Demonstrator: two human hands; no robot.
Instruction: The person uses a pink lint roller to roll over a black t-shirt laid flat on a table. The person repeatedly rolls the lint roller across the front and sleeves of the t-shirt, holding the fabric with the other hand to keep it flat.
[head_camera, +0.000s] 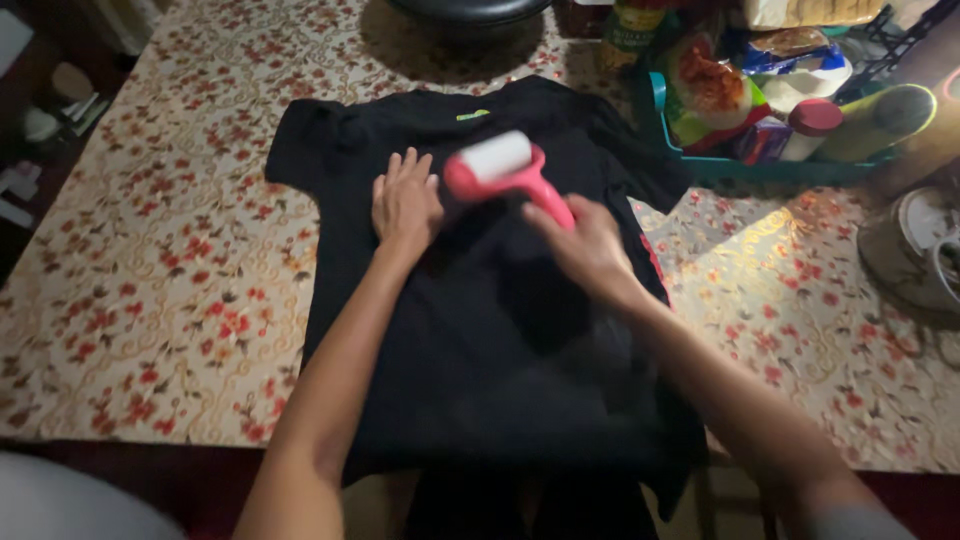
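Observation:
A black T-shirt (480, 330) lies flat on a table covered by a cream cloth with red flowers (160, 270). My left hand (405, 200) presses flat on the shirt's upper chest, fingers together. My right hand (585, 245) grips the pink handle of a lint roller (500, 165), whose white roll rests on the shirt just right of my left hand. The shirt's hem hangs over the table's near edge.
A teal basket (700, 165) holding food packets and bottles stands at the back right, close to the shirt's sleeve. A dark round pot (465, 12) sits at the back centre. A pale round object (925, 245) is at the right edge.

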